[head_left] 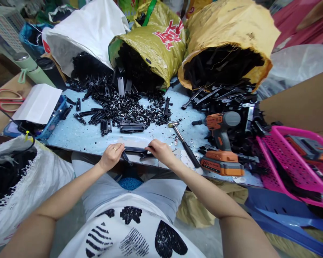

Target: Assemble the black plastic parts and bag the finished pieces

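Black bar: the black bar lies left of the hammer, held between both hands at the front edge of the table.
Left hand: the person's left hand has its fingers pinched on the bar's far end from the hammer.
Right hand: the right hand grasps the end nearer the hammer, fingers curled over it.
Short link: a short black link slants down beside the left fingers; whether it is joined to the bar cannot be told.
Loose pins: the heap of pins and small parts lies beyond and left of the hammer.
Power drill: the power drill stands right of the hammer.
Good handling: both ends probably need even support, with a light pinch letting the link swing without twisting.
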Demonstrator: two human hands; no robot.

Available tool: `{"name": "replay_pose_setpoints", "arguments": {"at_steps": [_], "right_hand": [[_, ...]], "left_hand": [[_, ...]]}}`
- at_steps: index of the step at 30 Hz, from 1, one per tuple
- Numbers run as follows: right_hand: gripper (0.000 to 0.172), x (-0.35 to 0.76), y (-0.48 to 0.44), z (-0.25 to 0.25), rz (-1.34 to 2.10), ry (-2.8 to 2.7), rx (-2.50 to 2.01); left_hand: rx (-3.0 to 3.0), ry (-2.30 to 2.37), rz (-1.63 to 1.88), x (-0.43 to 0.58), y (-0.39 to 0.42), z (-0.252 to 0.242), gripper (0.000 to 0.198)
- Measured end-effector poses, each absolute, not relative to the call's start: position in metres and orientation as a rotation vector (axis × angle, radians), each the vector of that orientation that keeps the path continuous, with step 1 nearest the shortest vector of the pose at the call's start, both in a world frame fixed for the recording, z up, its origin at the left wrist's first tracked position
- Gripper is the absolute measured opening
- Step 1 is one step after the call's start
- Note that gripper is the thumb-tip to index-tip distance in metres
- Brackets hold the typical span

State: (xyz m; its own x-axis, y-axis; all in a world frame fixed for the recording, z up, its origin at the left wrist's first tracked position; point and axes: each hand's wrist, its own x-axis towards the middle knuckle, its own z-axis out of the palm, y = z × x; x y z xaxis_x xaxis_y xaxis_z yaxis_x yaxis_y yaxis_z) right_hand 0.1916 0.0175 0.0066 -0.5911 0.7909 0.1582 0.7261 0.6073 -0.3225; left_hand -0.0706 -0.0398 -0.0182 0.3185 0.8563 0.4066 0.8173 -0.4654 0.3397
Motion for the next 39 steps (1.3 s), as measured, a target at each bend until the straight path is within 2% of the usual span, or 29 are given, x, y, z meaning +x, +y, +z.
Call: {"name": "replay_pose_setpoints", "arguments": {"at_steps": [4,7,9,11,14,16,22,27,31,35,37,39], "right_hand": [[0.032,0.193,0.007,0.006,0.18,-2.694,-1.037],[0.029,0.204,0.003,-0.004,0.25,-2.608,-0.897],[0.035,0.212,0.002,-0.015,0.325,-2.565,-0.833],[0.043,0.219,0.001,-0.028,0.378,-2.561,-0.784],[0.049,0.223,-0.003,-0.046,0.347,-2.503,-0.863],[0.051,0.224,-0.006,-0.055,0.303,-2.458,-0.938],[0.046,0.234,0.022,-0.051,0.326,-2.725,-0.637],[0.049,0.236,0.048,-0.045,0.328,-2.823,-0.457],[0.049,0.237,0.05,-0.043,0.349,-2.856,-0.423],[0.048,0.233,0.036,-0.026,0.281,-2.827,-0.622],[0.047,0.218,0.024,-0.015,0.242,-2.71,-0.784],[0.048,0.191,0.014,-0.009,0.288,-2.584,-0.833]], "left_hand": [[2.52,1.556,0.828,-0.079,-0.037,-0.019,0.026],[2.521,1.57,0.811,-0.077,-0.042,-0.014,0.027],[2.531,1.658,0.822,-0.064,-0.045,-0.009,0.027],[2.598,1.623,0.75,-0.043,-0.046,-0.005,0.035],[2.621,1.484,0.457,-0.01,-0.037,-0.004,0.052],[2.563,1.48,0.3,0.004,-0.028,-0.007,0.053],[2.59,1.382,0.301,0.002,-0.018,-0.015,0.06],[2.573,1.419,0.268,0.003,-0.019,-0.015,0.047],[2.56,1.435,0.272,0.006,-0.019,-0.015,0.048],[2.562,1.506,0.508,0.001,-0.041,-0.012,0.044],[2.47,1.703,0.612,-0.005,-0.06,-0.011,0.033],[2.261,2.004,0.537,-0.01,-0.075,-0.01,0.035]]}}
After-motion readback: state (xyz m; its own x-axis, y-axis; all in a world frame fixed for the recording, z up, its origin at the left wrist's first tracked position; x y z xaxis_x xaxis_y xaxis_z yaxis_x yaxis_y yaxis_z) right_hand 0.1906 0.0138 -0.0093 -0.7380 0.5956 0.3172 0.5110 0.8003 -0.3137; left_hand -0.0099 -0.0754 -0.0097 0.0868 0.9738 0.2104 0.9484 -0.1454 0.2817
